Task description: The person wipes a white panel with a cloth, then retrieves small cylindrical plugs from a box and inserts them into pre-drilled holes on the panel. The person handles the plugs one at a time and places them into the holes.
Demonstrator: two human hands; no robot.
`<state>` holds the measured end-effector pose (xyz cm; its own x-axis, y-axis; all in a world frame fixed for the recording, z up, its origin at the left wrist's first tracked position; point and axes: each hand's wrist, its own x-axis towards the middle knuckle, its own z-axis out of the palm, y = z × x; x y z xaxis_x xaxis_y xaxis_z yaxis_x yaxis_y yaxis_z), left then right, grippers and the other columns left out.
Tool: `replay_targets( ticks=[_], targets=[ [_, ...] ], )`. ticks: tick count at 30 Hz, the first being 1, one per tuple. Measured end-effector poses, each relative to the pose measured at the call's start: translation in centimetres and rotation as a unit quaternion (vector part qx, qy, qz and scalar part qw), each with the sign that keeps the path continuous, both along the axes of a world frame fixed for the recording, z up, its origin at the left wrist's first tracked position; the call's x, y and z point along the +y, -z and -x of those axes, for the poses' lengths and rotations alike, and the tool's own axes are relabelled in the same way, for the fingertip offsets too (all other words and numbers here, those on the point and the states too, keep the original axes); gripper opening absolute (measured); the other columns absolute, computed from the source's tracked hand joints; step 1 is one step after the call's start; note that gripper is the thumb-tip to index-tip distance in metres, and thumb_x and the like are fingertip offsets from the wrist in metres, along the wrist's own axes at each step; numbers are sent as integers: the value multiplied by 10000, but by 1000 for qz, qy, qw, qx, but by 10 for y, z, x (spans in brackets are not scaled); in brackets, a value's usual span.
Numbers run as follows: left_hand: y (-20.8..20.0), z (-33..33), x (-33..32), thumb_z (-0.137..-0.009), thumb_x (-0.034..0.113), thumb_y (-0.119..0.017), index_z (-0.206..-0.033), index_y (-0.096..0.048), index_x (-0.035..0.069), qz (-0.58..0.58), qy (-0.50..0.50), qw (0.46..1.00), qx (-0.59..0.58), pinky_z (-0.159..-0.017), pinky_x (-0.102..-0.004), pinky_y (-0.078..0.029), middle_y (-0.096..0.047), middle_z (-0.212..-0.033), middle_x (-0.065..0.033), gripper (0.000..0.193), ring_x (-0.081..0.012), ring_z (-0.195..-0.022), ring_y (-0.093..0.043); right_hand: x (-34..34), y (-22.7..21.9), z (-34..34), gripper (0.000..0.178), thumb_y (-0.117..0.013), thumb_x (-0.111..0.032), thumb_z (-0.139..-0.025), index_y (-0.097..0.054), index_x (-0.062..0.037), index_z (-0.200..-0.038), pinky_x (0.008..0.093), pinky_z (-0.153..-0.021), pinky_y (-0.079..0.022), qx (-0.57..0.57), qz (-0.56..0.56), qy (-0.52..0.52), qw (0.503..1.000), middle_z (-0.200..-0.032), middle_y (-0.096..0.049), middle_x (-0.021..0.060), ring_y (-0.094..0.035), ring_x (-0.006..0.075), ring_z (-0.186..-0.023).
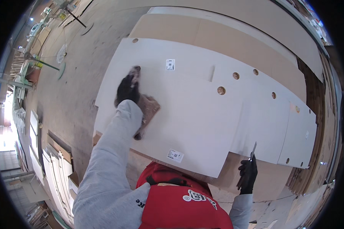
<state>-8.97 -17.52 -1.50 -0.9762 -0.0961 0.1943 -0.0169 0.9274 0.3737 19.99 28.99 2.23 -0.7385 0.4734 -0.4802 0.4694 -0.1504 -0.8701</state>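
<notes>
A large white panel (179,110) lies before me, with printed labels (170,65) and several round holes (221,91) that show brown inside. On its left part, my left hand (128,91), in a black glove, is closed on a crumpled brown rag (149,107) that lies against the surface. Some of the rag sticks out beyond the fingers; the hand is slightly blurred. Off the panel's near right edge, my black-gloved right hand (247,175) grips a thin metal blade (253,150) pointing up and away from me. Its handle is mostly hidden in the fingers.
More white panels (267,126) overlap at the right, over brown cardboard (240,168). Beyond the panel lies a brown sheet (221,38). Stacked boards (57,168) stand on the concrete floor (80,84) at the left, with round-based stands (61,70) farther off.
</notes>
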Motion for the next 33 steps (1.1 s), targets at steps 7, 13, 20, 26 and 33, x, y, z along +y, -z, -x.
replay_targets(
  ticks=[7,13,20,26,33],
  targets=[
    [24,-121,103,-855,149,-470,-1237,-510,90,-95,296,948,-69,-993,-352,-370,-534,-1233,-125,389,-257,-1146,-500,-41,-1,-109,377,-392,-285,-967,-486,-50,-1246,244,-460,-431,-148,109,-91,979,-591,-575,60,-535,132,-482],
    [-2,-208,180,-871,129,-435,-1252,-498,117,-217,562,798,-28,-993,-367,-369,-511,-1263,-106,387,-252,-1164,-483,-83,6,-185,396,-378,-298,-967,-497,-27,-1231,242,-434,-392,-287,79,-73,952,-547,-528,37,-493,115,-452],
    [-22,-155,-33,-848,248,-489,-1237,-516,100,-127,109,983,-71,-1010,-388,-345,-525,-1245,-125,417,-280,-1169,-469,-100,29,-207,425,-361,-313,-968,-509,1,-1212,240,-404,-347,-340,32,-63,938,-496,-473,11,-445,95,-417],
    [-5,-176,-72,-850,234,-494,-1308,-436,122,-28,116,986,-118,-1029,-420,-328,-483,-1298,-107,475,-295,-1195,-446,-128,30,-186,453,-347,-325,-968,-520,25,-1197,238,-379,-308,-333,-80,-86,936,-452,-425,-12,-403,77,-387],
    [41,-230,33,-809,183,-511,-1157,-563,157,-94,513,847,98,-980,-404,-381,-533,-1244,-38,352,-208,-1170,-486,-166,11,-110,448,-467,-292,-938,-443,31,-1247,215,-384,-320,-9,17,-7,1000,-519,-428,-15,-407,80,-424]
  ],
)
